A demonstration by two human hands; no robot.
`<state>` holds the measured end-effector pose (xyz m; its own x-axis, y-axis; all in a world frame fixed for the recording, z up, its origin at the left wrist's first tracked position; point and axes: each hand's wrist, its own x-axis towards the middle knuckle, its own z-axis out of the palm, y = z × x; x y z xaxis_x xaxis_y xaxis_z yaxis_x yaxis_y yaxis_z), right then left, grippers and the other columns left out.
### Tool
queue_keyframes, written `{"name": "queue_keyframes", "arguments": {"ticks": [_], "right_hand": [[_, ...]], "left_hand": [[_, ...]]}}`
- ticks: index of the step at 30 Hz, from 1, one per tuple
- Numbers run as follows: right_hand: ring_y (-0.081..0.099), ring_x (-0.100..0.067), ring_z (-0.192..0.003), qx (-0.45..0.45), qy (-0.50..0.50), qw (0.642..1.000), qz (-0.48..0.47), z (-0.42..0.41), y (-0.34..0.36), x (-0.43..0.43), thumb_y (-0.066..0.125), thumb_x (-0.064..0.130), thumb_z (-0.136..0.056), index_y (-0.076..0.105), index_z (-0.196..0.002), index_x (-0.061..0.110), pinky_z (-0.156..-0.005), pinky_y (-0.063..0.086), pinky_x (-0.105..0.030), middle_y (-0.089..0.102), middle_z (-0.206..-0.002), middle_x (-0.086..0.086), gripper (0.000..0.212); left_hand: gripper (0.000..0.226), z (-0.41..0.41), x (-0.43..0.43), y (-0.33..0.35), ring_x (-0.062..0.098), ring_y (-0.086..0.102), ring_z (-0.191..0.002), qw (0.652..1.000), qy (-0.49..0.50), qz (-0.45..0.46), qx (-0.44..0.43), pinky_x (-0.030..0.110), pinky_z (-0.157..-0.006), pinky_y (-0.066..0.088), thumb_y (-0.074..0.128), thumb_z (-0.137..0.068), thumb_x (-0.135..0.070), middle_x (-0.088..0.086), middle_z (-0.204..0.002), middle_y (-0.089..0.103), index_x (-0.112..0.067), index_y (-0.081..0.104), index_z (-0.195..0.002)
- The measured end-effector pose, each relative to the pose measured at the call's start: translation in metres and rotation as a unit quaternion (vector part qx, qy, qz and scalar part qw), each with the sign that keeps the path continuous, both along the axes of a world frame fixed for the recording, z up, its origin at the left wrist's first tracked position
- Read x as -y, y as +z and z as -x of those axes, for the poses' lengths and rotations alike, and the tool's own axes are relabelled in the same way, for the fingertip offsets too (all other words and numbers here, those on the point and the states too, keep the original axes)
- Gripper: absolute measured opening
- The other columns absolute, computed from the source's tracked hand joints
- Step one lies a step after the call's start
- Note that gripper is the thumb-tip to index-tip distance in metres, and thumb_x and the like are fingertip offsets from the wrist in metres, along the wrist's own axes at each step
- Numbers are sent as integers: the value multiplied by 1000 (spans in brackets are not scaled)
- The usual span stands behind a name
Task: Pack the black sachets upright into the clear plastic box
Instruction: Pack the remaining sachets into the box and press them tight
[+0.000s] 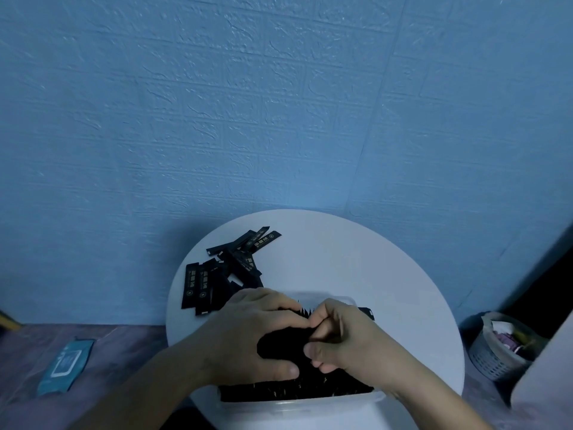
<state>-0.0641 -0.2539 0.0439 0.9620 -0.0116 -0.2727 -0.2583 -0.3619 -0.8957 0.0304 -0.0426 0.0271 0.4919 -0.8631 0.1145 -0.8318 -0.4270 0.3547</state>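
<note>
- Over the clear plastic box (297,405), which is sitting at the near edge of the round white table (356,259): both hands are working close together above its open top.
- Left hand (248,333): fingers and thumb are curling round a dark bundle of sachets (279,342), gripping it from the box's left side.
- Right hand (347,339): bent fingers are pinching the same bundle from the box's right side, with its knuckles nearly meeting the left hand's.
- Packed sachets (294,391): these are standing on end in rows inside the box, their top edges showing along its near wall.
- Loose sachets (223,271): these are lying flat in a heap on the table beyond the box's far left corner, apart from both hands.
- Step in hand, as judged: the person is seating the bundle upright among the rows. The box is looking largely filled.
- Next move, as judged: it is calling for pressing the bundle level, letting go without tipping its neighbours, then reaching for the heap.
- Left of the box, off the table: a wipes pack (63,364) is lying flat.
- Right of the box, off the table: a basket (496,352) is standing.
</note>
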Motion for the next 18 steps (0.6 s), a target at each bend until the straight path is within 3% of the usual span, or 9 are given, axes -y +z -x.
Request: {"name": "queue_keyframes", "arguments": {"ticks": [5,14,18], "right_hand": [[69,-19,-76,-3,-16,1000,-21,2,1,2,81,2,-83,48,-110,9,-73,60,-31,74,-97,-19,44],[68,-17,-76,4,36,999,25,-3,5,-2,79,2,-84,54,-103,11,-77,60,-32,77,-100,-12,33],[67,-16,-69,13,58,997,45,-10,15,3,78,-2,-85,59,-98,10,-69,57,-26,72,-101,-24,26]], "left_hand": [[66,-2,3,2,-1,12,-146,1000,12,-17,-8,35,-121,8,58,-80,-76,-28,-154,23,-55,41,-140],[65,-3,-5,4,0,14,-147,999,23,-23,-29,34,-121,8,62,-76,-76,-30,-155,20,-56,43,-135],[65,-2,-9,2,-2,19,-144,999,28,-13,-25,37,-121,12,60,-75,-77,-31,-150,26,-53,45,-134]]}}
